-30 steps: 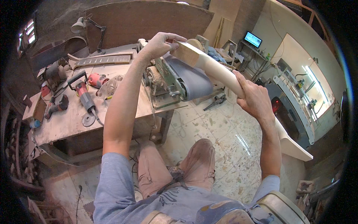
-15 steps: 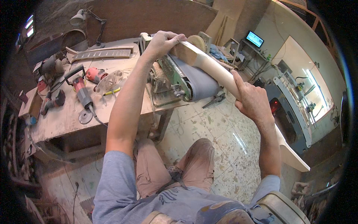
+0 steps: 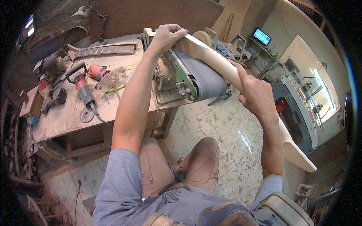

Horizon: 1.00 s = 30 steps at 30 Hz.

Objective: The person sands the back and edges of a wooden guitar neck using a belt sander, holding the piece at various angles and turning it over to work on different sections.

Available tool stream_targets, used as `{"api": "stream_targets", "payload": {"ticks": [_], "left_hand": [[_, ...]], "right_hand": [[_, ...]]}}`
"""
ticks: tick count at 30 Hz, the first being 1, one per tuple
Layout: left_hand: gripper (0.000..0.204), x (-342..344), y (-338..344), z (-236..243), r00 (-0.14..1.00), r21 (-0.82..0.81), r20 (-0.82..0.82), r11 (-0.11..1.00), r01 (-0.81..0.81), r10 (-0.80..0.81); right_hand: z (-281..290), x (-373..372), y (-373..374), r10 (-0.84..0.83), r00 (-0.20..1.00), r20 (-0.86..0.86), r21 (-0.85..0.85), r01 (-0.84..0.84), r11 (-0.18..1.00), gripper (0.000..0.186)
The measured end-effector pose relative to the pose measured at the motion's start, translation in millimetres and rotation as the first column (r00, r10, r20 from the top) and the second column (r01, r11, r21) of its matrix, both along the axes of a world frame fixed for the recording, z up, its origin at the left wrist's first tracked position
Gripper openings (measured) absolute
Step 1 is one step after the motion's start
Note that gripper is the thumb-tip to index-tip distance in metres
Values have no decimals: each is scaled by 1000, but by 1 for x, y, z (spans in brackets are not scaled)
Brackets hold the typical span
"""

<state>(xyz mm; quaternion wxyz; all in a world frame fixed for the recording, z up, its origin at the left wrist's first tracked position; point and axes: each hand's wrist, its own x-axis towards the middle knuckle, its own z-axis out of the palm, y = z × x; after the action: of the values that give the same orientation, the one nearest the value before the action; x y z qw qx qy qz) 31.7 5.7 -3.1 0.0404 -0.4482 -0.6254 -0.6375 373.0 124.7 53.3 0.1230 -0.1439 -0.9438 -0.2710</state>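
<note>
I hold a pale wooden guitar neck (image 3: pixel 218 66) slantwise over a belt sander (image 3: pixel 205 81). My left hand (image 3: pixel 170 37) grips its thick block end at the far side, thumb and fingers closed round the edge. Farther down the rounded shaft, my right hand (image 3: pixel 258 94) is wrapped round the wood, its index finger lying along it. The flared flat end extends past my right forearm. The neck's shaft lies along the grey sanding belt's right edge; whether it touches the belt I cannot tell.
On the dusty workbench (image 3: pixel 56 126) at left lie an angle grinder (image 3: pixel 83 90), a red power tool (image 3: pixel 98 71), a cordless tool (image 3: pixel 56 100) and a slotted wooden jig (image 3: pixel 107 50). A desk lamp (image 3: pixel 79 15) stands behind. At right are a lit monitor (image 3: pixel 262 36) and a dark machine (image 3: pixel 296 116).
The view has shifted slightly. My hands keep the same grip on the guitar neck, and its angle over the sander looks nearly the same.
</note>
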Motion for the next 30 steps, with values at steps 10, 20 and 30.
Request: {"api": "stream_targets", "payload": {"ticks": [10, 20, 30], "left_hand": [[30, 2, 5, 2, 998, -42, 14, 997, -59, 59], [30, 3, 7, 4, 997, -63, -14, 995, -82, 81], [29, 7, 5, 5, 994, -50, 41, 994, -101, 103]], "right_hand": [[1, 4, 1, 40, 998, -56, 29, -38, 999, 83], [-1, 9, -2, 3, 997, -80, 23, -2, 1000, 82], [-6, 4, 3, -27, 997, -67, -17, 26, 1000, 83]]}}
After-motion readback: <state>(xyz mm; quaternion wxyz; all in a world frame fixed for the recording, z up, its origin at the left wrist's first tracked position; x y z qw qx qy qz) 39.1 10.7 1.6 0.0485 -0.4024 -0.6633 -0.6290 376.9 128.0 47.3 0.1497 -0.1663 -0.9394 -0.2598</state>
